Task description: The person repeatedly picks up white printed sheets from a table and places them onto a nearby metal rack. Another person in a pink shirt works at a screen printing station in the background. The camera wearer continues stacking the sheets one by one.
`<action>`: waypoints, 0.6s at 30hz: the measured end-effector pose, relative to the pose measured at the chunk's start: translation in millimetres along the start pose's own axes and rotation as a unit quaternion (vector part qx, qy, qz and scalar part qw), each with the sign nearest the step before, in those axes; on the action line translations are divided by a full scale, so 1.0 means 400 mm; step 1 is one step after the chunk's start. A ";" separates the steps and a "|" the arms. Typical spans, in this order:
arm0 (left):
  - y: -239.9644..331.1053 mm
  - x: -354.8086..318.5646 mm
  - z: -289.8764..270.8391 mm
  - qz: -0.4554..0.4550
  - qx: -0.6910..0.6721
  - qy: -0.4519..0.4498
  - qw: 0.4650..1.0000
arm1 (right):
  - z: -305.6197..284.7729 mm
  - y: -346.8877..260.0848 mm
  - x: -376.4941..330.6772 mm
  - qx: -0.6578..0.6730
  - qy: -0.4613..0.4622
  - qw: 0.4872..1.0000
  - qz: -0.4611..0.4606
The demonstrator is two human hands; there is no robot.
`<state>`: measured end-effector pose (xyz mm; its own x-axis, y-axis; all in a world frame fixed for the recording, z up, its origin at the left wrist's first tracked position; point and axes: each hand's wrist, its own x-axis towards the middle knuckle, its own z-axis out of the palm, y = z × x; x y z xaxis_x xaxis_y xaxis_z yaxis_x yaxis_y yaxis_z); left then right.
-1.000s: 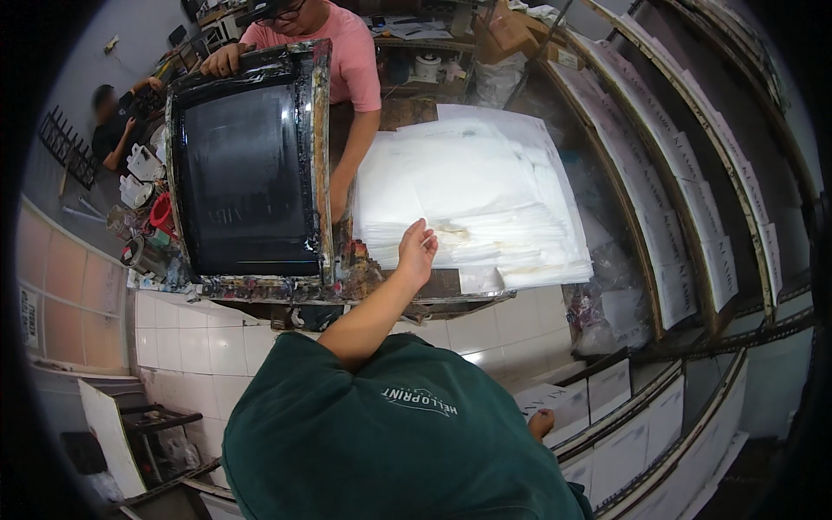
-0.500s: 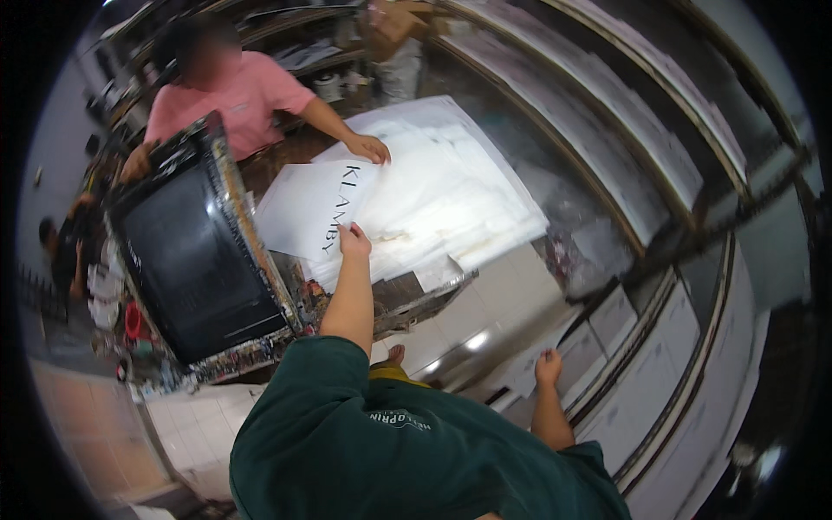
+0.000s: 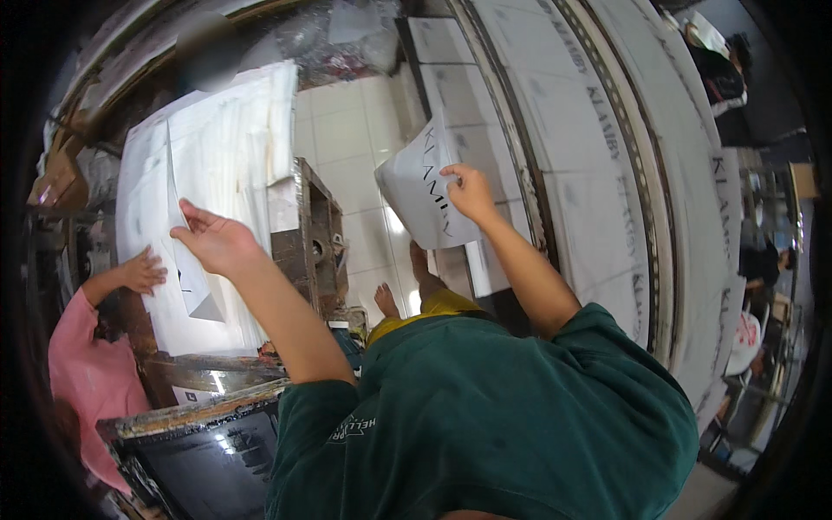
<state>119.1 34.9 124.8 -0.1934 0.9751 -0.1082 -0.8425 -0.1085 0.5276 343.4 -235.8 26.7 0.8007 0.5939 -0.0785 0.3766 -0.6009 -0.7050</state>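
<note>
My left hand (image 3: 221, 244) is closed at the edge of a thin white sheet (image 3: 198, 299), pinching it between thumb and fingers. That sheet stands tilted, almost edge-on, over a large white stack (image 3: 234, 130), and a bit of black print shows near its lower end. My right hand (image 3: 471, 194) grips the edge of another white sheet (image 3: 414, 195) with black lettering, which hangs curved above the floor beside the rack. A co-worker's hand (image 3: 143, 270) lies with spread fingers on the stack's left side, close to the sheet at my left hand.
A tall rack (image 3: 529, 191) with long rails and printed sheets runs along my right. At the lower left is a dark framed screen (image 3: 217, 459). A wooden stand (image 3: 319, 230) rises beside the tiled floor (image 3: 347, 156). The co-worker in pink (image 3: 95, 381) stands left.
My view has turned right, so the stack and co-worker now appear at the left. My left hand's sheet has tilted edge-on. My right hand is raised, with a lettered sheet plainly visible in it.
</note>
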 end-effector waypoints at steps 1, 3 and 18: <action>-0.022 -0.050 0.028 -0.024 -0.019 -0.029 0.999 | -0.039 -0.015 -0.014 -0.010 0.006 1.000 0.027; -0.040 -0.143 0.065 -0.071 -0.024 -0.054 0.996 | -0.149 -0.023 -0.061 -0.030 0.008 0.997 0.073; -0.188 -0.602 -0.062 -0.456 -0.008 -0.199 0.867 | -0.836 0.879 -0.294 -0.353 0.353 0.842 0.203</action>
<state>216.5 -196.5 90.2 0.7438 0.6455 -0.1735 -0.5613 0.7441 0.3624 537.5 -695.7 23.5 0.9137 -0.0542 0.4027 -0.0124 -0.9943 -0.1058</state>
